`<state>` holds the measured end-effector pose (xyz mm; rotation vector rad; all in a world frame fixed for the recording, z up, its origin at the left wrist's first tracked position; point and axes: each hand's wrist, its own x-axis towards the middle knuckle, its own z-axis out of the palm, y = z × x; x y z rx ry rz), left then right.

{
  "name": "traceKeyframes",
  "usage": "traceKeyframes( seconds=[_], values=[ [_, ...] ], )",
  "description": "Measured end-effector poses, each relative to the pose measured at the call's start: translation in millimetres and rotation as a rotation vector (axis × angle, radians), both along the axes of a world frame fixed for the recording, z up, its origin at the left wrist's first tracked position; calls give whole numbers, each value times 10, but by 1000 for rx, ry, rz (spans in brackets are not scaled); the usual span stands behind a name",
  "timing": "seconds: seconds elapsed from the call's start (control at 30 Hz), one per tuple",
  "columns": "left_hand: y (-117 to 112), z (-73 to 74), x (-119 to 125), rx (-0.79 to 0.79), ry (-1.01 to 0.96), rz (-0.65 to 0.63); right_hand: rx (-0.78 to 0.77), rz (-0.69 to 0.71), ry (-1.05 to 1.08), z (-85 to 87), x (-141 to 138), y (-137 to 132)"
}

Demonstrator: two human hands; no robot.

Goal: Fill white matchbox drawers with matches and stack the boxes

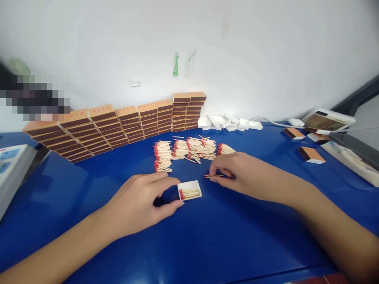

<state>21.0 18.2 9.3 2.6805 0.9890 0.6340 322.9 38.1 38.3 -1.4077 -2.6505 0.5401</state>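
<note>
A: What stands furthest left?
B: A pale block with blue patches, at the left edge of the frame, on a glossy blue table. Then, from upper left to upper centre, a row of stacked matchboxes, orange on top with dark brown sides.

A: And the left hand?
B: It reaches in from the lower left. Thumb and fingers grip the left end of a small white open-topped tray, thumb at the near corner.

A: Where is that tray, and what's in it?
B: Around the middle of the frame, on the table. Red-headed wooden matches lie along it, heads to the left.

A: Behind it?
B: Heaps of similar red-headed matchsticks, just above centre. Beyond them, slightly right, a jumble of small white card boxes.

A: The right hand?
B: Right of centre, thumb and forefinger pinched on a few loose matches, red heads pointing left, apart from the tray.

A: Further right?
B: Separate orange-and-brown matchboxes, near a white rounded device at upper right.
</note>
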Motion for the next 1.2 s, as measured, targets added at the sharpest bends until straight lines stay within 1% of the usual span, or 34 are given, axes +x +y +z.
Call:
traceKeyframes(
  seconds=[0.17, 0.43, 0.53, 0.63, 0.73, 0.8, 0.87, 0.97, 1.07, 1.13, 1.2],
  values=[
    [-9, 3, 2, -9, 4, 9, -3, -18, -2, 9, 4, 4],
    [-5, 13, 9, -3, 0, 0, 6, -3, -10, -22, 2, 2],
    [-17, 15, 2, -3, 5, 2, 21, 5, 23, -6, -11, -18],
    [-23, 10, 12, 3, 0, 6, 49, -26, 139, 30, -105, -84],
    [-24, 7, 38, 5, -2, 11, 43, -44, 257, 34, -278, -193],
    [-26, 6, 53, 10, -8, 8, 36, -29, 268, 14, -388, -259],
    [-29, 1, 54, 16, -15, 2, 34, -8, 244, -2, -441, -291],
    [-32, -17, 33, 30, -14, 10, 88, -28, 221, 11, -346, -237],
    [-28, -36, 7, 40, -11, 11, 182, -123, 153, 50, -93, -92],
    [-21, -37, -3, 43, -17, -1, 137, -157, 44, 66, 72, 5],
    [-14, -28, -8, 45, -16, -2, 58, -164, -37, 73, 179, 67]
  ],
)
